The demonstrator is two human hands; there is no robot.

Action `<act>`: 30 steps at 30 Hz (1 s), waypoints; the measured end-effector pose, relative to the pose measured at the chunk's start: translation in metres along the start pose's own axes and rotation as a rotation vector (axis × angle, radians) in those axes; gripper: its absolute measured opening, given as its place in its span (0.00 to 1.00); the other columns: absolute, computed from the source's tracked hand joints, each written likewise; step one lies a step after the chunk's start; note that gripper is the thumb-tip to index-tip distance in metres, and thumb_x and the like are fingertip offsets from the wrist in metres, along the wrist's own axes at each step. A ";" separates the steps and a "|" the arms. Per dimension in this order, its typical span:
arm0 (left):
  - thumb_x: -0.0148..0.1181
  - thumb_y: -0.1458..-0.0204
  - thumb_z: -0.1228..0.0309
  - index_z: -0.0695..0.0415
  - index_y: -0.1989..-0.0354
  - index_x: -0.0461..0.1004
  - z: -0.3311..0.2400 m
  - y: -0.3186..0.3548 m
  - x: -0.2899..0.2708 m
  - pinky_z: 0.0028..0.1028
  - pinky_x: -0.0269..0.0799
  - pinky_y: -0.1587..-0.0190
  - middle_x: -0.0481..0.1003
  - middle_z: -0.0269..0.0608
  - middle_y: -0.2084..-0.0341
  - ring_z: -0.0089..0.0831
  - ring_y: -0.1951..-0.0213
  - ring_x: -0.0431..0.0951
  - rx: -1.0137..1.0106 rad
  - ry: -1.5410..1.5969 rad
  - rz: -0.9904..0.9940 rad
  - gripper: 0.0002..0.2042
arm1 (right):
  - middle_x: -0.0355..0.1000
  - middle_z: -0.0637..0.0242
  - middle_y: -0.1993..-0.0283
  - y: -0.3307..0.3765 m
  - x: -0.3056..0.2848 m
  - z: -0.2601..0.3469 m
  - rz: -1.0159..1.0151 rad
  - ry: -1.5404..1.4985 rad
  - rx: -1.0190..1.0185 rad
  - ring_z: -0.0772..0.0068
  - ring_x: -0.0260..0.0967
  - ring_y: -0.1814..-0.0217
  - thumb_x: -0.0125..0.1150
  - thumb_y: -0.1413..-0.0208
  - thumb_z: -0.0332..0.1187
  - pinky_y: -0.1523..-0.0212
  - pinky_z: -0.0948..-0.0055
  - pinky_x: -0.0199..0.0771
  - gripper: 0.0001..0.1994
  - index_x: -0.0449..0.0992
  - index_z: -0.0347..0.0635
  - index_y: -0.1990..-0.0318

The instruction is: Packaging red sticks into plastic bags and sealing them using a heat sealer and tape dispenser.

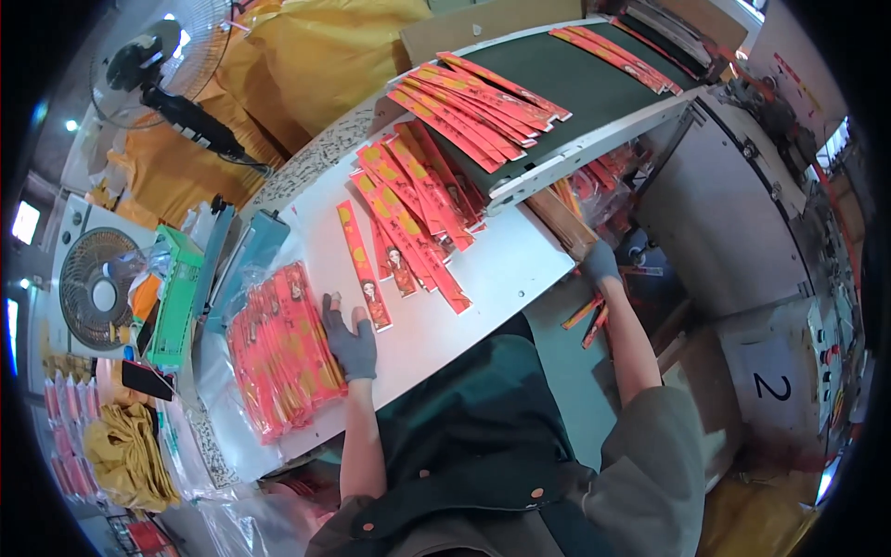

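My left hand (352, 348), in a grey glove with bare fingertips, lies on the white tabletop (506, 269) with thumb and fingers apart. It rests against the right side of a stack of red-and-gold packets (283, 357), partly under clear plastic. Just beyond it lies a single long, narrow red packet (362, 265). A loose fanned heap of similar packets (413, 204) lies further back. My right hand (601, 263), also in a grey glove, is at the near end of a brown wooden piece (563, 226) beside the table's right edge. Its fingers are mostly hidden.
A dark green conveyor belt (566, 111) with more red packets (473, 107) runs behind the table. To the right stands a grey machine cabinet (696, 204). A green basket (174, 297), a black fan (172, 102) and yellow sacks (325, 46) are at the left and back.
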State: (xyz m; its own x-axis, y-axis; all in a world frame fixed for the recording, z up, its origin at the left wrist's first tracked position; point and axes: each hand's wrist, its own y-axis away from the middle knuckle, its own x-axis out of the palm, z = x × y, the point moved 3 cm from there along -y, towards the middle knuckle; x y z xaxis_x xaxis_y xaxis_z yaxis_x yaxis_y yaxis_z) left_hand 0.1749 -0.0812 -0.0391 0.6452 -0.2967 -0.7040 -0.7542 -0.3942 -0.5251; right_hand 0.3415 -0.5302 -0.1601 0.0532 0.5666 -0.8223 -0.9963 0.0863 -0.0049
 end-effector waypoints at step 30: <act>0.55 0.46 0.72 0.62 0.60 0.64 -0.098 0.089 -0.076 0.22 0.69 0.64 0.71 0.37 0.67 0.20 0.66 0.72 -0.627 1.370 0.121 0.10 | 0.71 0.63 0.68 0.279 -0.010 0.274 0.702 -1.285 -0.231 0.76 0.69 0.78 0.45 0.38 0.47 0.75 0.80 0.71 0.23 0.61 0.34 0.47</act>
State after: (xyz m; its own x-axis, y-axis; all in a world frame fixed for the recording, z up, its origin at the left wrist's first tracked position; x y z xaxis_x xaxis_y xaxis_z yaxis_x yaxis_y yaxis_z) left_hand 0.0704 -0.1790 0.0148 0.4630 -0.7718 0.4359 -0.8654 -0.5000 0.0338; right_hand 0.0817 -0.2876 0.0025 -0.5324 0.7664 0.3595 -0.8251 -0.5647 -0.0181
